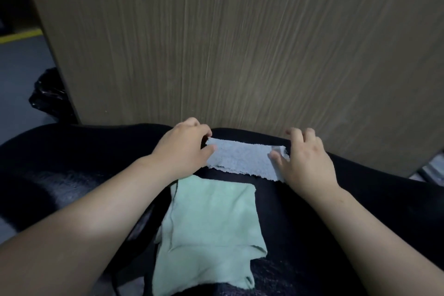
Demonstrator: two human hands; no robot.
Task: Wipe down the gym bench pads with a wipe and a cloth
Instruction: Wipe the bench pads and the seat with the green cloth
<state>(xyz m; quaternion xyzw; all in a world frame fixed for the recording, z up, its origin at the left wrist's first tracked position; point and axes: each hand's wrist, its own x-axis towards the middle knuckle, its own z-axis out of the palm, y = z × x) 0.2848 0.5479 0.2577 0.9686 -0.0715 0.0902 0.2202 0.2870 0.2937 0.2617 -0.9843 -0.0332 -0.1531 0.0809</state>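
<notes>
A pale blue wipe (242, 160) lies folded in a strip across the far part of a black padded surface (336, 199). My left hand (182, 149) pinches its left end between thumb and fingers. My right hand (307, 163) holds its right end, thumb on top and fingers spread behind. Nearer to me a light green cloth (211, 231) lies flat on the same black surface, with neither hand on it. Both forearms reach forward from the bottom of the view.
A tall wood-grain panel (240, 43) stands right behind the black surface. A crumpled black plastic bag (50, 96) sits on the grey floor at the left, and a yellow line (19, 36) runs farther back.
</notes>
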